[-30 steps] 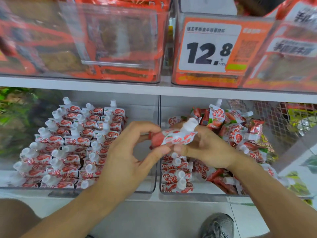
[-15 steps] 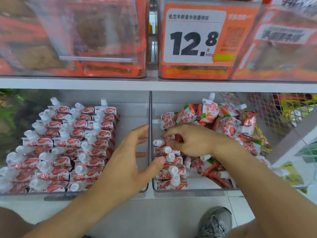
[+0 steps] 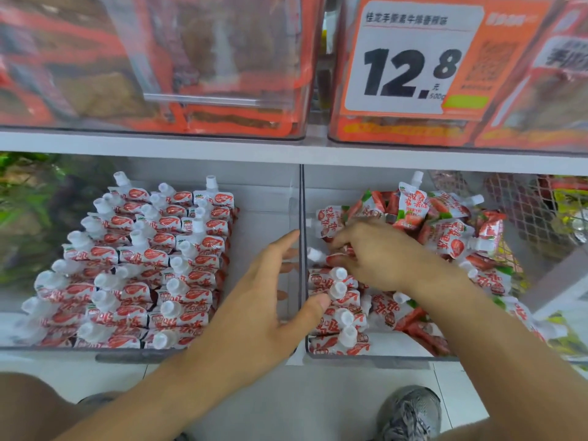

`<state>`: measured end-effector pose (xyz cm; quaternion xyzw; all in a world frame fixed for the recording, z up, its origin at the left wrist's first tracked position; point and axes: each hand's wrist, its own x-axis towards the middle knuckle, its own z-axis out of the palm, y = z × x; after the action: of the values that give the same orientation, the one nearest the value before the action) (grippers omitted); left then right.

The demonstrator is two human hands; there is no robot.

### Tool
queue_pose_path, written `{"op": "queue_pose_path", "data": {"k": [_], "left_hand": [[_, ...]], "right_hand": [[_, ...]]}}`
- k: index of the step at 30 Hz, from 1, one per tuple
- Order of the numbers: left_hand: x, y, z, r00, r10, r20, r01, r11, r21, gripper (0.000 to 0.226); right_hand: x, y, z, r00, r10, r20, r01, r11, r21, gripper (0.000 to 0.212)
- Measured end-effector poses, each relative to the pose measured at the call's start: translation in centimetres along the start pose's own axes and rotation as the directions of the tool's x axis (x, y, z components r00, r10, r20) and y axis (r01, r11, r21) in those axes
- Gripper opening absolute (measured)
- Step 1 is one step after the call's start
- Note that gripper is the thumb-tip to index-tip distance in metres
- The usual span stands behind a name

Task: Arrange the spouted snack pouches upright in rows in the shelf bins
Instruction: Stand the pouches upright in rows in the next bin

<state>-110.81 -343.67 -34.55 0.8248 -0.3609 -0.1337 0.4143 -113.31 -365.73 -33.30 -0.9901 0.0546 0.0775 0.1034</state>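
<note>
1. On the lower shelf, two clear bins sit side by side: left bin [image 3: 264,198] and right bin [image 3: 369,358].
2. Left bin: spouted pouches [image 3: 143,265], red and white with white caps, stand in tidy rows filling its left and middle; a bare strip runs along its right wall.
3. Right bin: a short front-left column of upright pouches [image 3: 337,313]; behind and to the right, a loose heap of pouches [image 3: 445,230] lying at all angles.
4. Right hand [image 3: 378,253] reaches into the right bin, fingers curled down round one pouch [image 3: 321,256] at the rear end of the column; its white cap pokes out left of the fingertips.
5. Left hand [image 3: 270,300] straddles the wall between the bins, fingers spread and straight, holding nothing; thumb tip touches the column's pouches.
6. Upper shelf: orange-packed clear bins and a price card [image 3: 410,58] reading 12.8.
7. Below: pale floor, grey shoe [image 3: 410,412].
</note>
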Motion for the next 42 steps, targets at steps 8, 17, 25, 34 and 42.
{"op": "queue_pose_path", "data": {"k": [8,17,25,34,42], "left_hand": [[0.0,0.0,0.1,1.0,0.002,0.008,-0.002,1.0,-0.001,0.078],[0.0,0.1,0.3,1.0,-0.005,0.014,0.005,1.0,0.007,0.079],[-0.1,0.0,-0.6,0.993,0.017,0.114,-0.023,0.998,0.051,0.094],[-0.6,0.7,-0.2,0.99,-0.018,0.142,0.004,0.995,0.096,0.103],[-0.5,0.7,0.1,0.993,-0.029,0.115,0.017,0.995,0.102,0.104]], "right_hand": [[0.3,1.1,-0.2,0.999,-0.025,0.036,0.01,0.929,0.369,0.016],[0.7,0.6,-0.6,0.965,-0.038,0.26,-0.034,0.963,0.269,0.055],[0.6,0.3,0.2,0.979,-0.063,0.194,0.012,0.967,0.253,0.048],[-0.8,1.2,-0.6,0.999,-0.039,0.022,0.029,0.938,0.346,0.03],[0.6,4.2,-1.0,0.865,0.235,-0.444,-0.154,0.965,0.212,0.051]]}}
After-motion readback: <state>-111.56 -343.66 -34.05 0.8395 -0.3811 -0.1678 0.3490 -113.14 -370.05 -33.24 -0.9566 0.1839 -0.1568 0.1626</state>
